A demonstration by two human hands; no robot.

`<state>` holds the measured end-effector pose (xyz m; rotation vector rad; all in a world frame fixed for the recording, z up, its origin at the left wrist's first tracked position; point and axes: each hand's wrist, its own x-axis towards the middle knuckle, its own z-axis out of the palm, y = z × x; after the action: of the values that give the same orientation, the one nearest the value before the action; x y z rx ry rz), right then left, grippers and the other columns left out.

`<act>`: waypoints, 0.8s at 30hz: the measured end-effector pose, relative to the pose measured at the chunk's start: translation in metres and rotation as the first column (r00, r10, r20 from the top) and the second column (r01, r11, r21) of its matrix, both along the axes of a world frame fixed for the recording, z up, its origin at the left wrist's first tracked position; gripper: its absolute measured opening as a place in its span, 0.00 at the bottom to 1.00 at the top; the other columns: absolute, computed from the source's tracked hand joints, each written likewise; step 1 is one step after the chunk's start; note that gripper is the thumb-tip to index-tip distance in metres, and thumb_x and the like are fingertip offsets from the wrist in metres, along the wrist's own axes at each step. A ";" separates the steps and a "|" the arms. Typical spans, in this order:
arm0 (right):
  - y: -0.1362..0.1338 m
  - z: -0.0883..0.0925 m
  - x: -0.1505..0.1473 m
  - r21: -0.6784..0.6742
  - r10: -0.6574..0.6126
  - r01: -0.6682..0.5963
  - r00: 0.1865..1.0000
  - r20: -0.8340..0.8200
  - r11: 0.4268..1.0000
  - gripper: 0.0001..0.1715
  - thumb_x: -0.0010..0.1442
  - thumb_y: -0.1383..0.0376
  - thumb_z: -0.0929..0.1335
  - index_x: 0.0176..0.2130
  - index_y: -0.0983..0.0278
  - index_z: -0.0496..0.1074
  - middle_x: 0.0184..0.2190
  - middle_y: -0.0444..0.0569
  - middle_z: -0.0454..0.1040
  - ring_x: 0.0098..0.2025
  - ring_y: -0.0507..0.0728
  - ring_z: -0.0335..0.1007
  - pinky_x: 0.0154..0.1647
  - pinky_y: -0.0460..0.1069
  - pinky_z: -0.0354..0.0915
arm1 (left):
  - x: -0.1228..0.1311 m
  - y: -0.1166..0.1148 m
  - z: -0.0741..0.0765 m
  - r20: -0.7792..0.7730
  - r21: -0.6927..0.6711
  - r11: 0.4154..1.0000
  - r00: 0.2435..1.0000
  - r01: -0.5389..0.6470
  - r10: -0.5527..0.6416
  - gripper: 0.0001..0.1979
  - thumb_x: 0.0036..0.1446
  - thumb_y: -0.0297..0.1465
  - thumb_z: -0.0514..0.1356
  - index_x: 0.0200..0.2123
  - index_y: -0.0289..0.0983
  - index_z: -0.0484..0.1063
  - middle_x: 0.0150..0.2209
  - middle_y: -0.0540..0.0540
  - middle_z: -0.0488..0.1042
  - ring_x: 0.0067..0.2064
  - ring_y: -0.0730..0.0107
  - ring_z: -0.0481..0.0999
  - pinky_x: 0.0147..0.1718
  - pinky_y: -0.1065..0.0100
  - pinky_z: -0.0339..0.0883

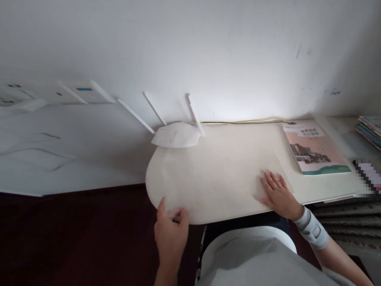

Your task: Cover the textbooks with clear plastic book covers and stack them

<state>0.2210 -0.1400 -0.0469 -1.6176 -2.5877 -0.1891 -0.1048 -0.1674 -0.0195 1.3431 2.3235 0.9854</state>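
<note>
Head view: right hand [279, 198] near desk edge [235, 216]

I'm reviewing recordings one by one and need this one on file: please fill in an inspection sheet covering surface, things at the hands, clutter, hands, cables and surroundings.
Surface: pale table, rounded at its left end.
Things at the hands: the table, under the right hand; a faint straight edge beside it, perhaps a thin sheet's.
Clutter: white router at back left; pink-covered book and stacked books to the right.
Hands: left hand curled by the front edge, blurred, contents unclear; right hand flat.
Cables: yellow and dark cables along the wall.
Surroundings: white wall, blurred wall plates, dark red floor.
</note>
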 end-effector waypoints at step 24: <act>0.043 0.062 0.155 0.167 -0.239 0.285 0.937 -0.253 0.944 0.30 0.65 0.56 0.57 0.58 0.71 0.61 0.56 0.64 0.63 0.60 0.57 0.57 0.54 0.51 0.57 | 0.115 0.042 -0.007 -0.417 -0.302 0.347 0.204 0.888 -0.886 0.31 0.59 0.48 0.48 0.62 0.41 0.53 0.64 0.39 0.52 0.65 0.46 0.47 0.56 0.34 0.41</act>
<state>0.3759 -0.0974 0.0154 -1.7867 -2.1036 -0.2549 0.0104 -0.1250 -0.0270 2.7151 1.1769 0.1836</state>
